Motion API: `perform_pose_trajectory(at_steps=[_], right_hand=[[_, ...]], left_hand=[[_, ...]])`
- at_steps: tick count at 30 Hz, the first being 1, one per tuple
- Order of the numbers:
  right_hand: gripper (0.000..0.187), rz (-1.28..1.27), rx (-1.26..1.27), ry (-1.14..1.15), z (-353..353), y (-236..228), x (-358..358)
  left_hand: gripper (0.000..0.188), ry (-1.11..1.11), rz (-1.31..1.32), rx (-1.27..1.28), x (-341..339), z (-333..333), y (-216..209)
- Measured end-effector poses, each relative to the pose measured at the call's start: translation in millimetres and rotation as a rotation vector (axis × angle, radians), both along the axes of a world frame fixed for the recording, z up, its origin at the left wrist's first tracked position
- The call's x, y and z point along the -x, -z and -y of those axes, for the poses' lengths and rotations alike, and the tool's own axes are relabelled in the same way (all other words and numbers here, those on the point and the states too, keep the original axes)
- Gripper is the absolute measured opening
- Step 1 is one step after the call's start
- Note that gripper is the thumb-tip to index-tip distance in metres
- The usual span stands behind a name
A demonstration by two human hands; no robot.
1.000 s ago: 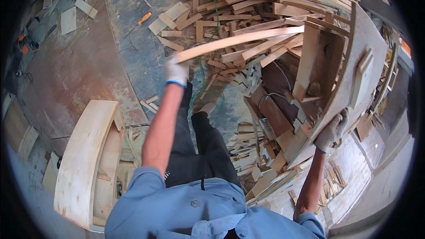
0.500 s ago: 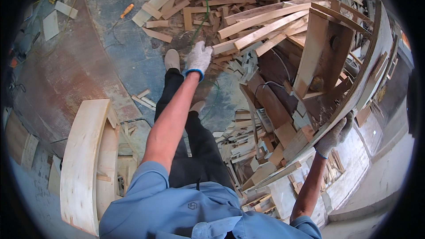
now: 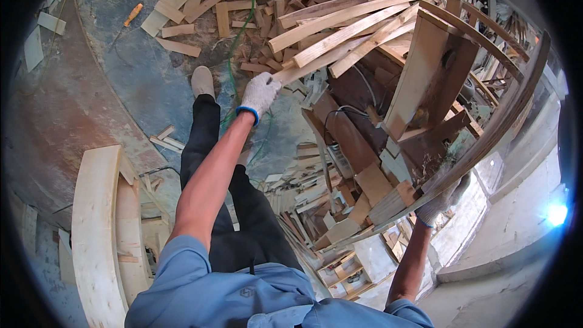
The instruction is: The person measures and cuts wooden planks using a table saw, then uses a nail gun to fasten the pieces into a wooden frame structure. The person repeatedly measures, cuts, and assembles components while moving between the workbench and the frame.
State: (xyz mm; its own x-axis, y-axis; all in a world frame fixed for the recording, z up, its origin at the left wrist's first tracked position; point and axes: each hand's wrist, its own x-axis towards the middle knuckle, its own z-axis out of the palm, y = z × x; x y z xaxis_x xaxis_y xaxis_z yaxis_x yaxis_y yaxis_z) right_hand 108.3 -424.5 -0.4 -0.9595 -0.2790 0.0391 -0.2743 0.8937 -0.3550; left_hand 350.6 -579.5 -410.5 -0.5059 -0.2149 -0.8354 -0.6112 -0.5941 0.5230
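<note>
My left hand [image 3: 260, 92], in a pale knitted glove with a blue cuff, is closed round the near end of a wooden strip [image 3: 316, 64]. That strip slopes up to the right into a stack of long wooden strips [image 3: 358, 15]. Over on the right, my right hand [image 3: 442, 201], gloved too, grips the edge of a long wooden board [image 3: 486, 149] from its outer side. Some of its fingers are hidden by the board, which fisheye bending shows as a curve. Beside the board stands an open wooden box frame [image 3: 419, 82].
Short offcuts [image 3: 267, 0] cover the floor ahead, crossed by a green cord [image 3: 233, 54]. An orange-handled tool [image 3: 132, 15] lies at upper left. A pale wooden box piece [image 3: 97, 225] stands left of my legs. Scrap wood [image 3: 358, 200] piles up on the right.
My left hand has taken the strip's end and drawn it slightly out of the stack toward me. The board in my right hand has tilted. A bright light now shows at far right.
</note>
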Motion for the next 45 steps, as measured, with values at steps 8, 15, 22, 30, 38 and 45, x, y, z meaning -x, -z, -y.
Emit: perform_pose_trajectory(at_steps=[8, 15, 22, 30, 38, 45], right_hand=[[0.073, -0.076, -0.237, -0.153, -58, -16, 11], [0.081, -0.007, -0.354, -0.280, -170, -52, 34], [0.064, 0.068, -0.295, 0.053, -204, -60, 33], [0.069, 0.215, 0.108, 0.278, -201, -67, 32], [0.068, 0.216, -0.001, 0.274, -195, -72, 31], [0.067, 0.219, -0.013, 0.285, -198, -72, 32]], left_hand=[[0.027, -0.359, 0.012, -0.494, 4, 6, -39], [0.027, -0.660, 0.061, -0.869, -3, -14, -42], [0.027, -0.707, 0.132, -1.146, -10, -18, -59], [0.029, 0.053, -0.078, 0.019, 12, 34, -100], [0.016, 0.167, -0.246, 0.546, 19, 39, -120], [0.018, 0.265, -0.179, 0.617, 20, 39, -114]])
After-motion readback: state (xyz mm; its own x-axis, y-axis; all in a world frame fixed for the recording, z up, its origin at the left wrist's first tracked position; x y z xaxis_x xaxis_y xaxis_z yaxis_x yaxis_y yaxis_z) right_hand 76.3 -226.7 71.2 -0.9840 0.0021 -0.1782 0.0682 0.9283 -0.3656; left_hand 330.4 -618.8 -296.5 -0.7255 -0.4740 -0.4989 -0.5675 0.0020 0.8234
